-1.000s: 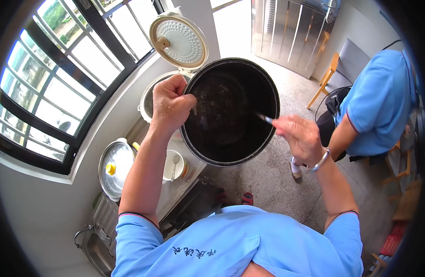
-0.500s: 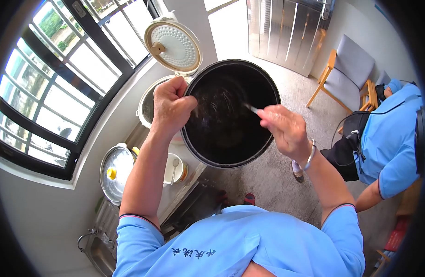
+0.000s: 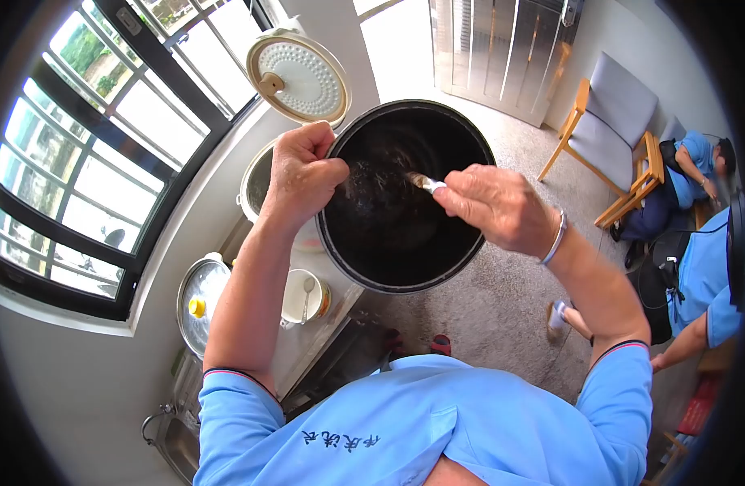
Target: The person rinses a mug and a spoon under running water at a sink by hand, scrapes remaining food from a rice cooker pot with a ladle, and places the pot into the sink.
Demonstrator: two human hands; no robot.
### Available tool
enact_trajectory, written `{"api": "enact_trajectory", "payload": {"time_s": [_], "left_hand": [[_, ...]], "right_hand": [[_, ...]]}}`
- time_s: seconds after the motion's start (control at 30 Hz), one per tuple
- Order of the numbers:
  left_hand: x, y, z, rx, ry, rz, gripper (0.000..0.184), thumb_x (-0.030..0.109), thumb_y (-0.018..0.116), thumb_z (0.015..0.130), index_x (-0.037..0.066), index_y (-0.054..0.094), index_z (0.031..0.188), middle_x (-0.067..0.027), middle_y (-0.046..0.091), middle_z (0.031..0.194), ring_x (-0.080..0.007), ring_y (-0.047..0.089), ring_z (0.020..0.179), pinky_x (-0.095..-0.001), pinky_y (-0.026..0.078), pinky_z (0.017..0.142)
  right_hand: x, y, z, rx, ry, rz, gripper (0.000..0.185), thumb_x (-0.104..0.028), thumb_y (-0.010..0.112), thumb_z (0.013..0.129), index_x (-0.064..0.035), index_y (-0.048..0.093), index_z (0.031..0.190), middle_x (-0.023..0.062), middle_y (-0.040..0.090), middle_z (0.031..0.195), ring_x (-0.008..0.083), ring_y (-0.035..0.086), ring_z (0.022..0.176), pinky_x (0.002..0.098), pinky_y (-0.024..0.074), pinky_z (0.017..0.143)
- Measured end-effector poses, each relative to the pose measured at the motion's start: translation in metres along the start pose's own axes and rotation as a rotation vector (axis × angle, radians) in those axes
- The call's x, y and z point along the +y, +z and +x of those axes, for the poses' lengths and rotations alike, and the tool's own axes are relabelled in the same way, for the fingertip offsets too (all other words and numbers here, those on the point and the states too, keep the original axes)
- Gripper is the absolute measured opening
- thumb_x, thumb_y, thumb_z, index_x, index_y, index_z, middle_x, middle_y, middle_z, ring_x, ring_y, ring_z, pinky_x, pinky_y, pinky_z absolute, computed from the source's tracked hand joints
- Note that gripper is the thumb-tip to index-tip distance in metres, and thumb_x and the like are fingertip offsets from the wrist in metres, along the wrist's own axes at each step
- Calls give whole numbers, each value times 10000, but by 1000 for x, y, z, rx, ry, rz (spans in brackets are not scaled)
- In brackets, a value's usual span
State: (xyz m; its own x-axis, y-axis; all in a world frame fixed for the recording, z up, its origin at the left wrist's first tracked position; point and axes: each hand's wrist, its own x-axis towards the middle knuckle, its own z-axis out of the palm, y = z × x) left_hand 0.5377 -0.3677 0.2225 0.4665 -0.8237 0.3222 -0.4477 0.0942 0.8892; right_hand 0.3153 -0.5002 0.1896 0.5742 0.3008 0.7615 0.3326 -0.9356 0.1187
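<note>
A large dark round pot point(image 3: 405, 235) is tilted so that its black inside faces me. My left hand point(image 3: 302, 174) is closed on the pot's left rim, fingers curled over the edge. Between the fingers and thumb of my right hand point(image 3: 498, 206) is the pale handle of a small utensil point(image 3: 426, 183). Its brownish tip points into the pot, and its exact kind is hard to tell. Faint pale marks show on the pot's inner surface. Behind my left hand stands a rice cooker point(image 3: 255, 185) with its lid point(image 3: 301, 79) raised.
On the counter are a lidded metal pot point(image 3: 206, 296) and a white bowl point(image 3: 294, 301) with a spoon. A sink point(image 3: 180, 445) lies at the lower left. Two people in blue shirts point(image 3: 707, 255) are at the right, near a grey chair point(image 3: 603, 130).
My right hand has moved left and slightly up, bringing the utensil deeper over the pot. My left hand keeps its hold. The nearby person has shifted right, and a second person now shows farther back.
</note>
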Motion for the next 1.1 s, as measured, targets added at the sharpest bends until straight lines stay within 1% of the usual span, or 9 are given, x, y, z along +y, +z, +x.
{"api": "enact_trajectory", "payload": {"time_s": [0.1,0.23,0.37,0.43,0.57,0.63,0.8,0.97,1.1], "left_hand": [[4,-5,5,-38,3,61,221,-21,527,540,61,324,561,68,269,573,-50,259,549,-247,212,461],[0,-10,6,-19,-10,39,227,-21,529,536,67,321,558,71,263,565,-47,258,546,-245,207,459],[-7,-12,4,34,-66,-29,238,-25,527,537,79,313,554,75,266,567,-43,255,546,-237,200,457],[-18,-12,5,31,-69,-54,244,-28,522,540,82,305,555,78,263,570,-43,250,548,-234,198,457],[-19,-10,11,27,-55,-42,241,-28,518,540,78,302,561,73,254,570,-44,246,550,-245,194,457],[-15,-5,14,19,10,25,236,-32,515,540,72,304,562,69,256,568,-45,248,552,-250,196,459],[8,12,15,-18,45,21,233,-36,513,539,70,306,552,66,271,562,-49,263,541,-246,210,455],[-1,13,17,13,-4,-61,231,-40,519,538,66,313,550,65,287,560,-48,266,533,-239,212,444],[-6,15,16,-6,-38,-136,229,-33,523,539,63,316,549,62,295,557,-51,271,529,-234,215,439]], "right_hand": [[10,-17,3,-74,-26,-30,235,11,653,709,63,602,932,129,596,784,230,614,646,294,518,534],[9,-32,-8,-169,71,-68,237,35,657,693,56,598,921,132,598,782,238,617,655,319,519,553],[-6,-24,-30,-65,255,-79,158,41,644,706,48,591,854,111,582,718,258,598,620,308,512,545],[-14,-25,-45,-122,353,-49,267,107,643,671,59,594,929,131,602,757,249,617,652,319,507,548],[-23,-25,-52,-102,365,-4,260,116,623,684,55,594,935,124,600,730,242,613,643,316,500,541],[-26,-24,-44,-105,330,-139,258,121,606,697,51,596,944,124,603,724,235,613,642,308,500,543],[-5,-5,-23,74,339,-160,229,74,651,725,50,609,949,132,626,771,239,635,670,290,546,599],[-44,10,-26,74,361,-10,228,101,645,695,68,601,916,143,612,742,247,628,626,294,532,529],[-51,8,-27,100,432,62,84,17,622,802,49,621,880,103,600,679,190,606,551,246,495,471]]}}
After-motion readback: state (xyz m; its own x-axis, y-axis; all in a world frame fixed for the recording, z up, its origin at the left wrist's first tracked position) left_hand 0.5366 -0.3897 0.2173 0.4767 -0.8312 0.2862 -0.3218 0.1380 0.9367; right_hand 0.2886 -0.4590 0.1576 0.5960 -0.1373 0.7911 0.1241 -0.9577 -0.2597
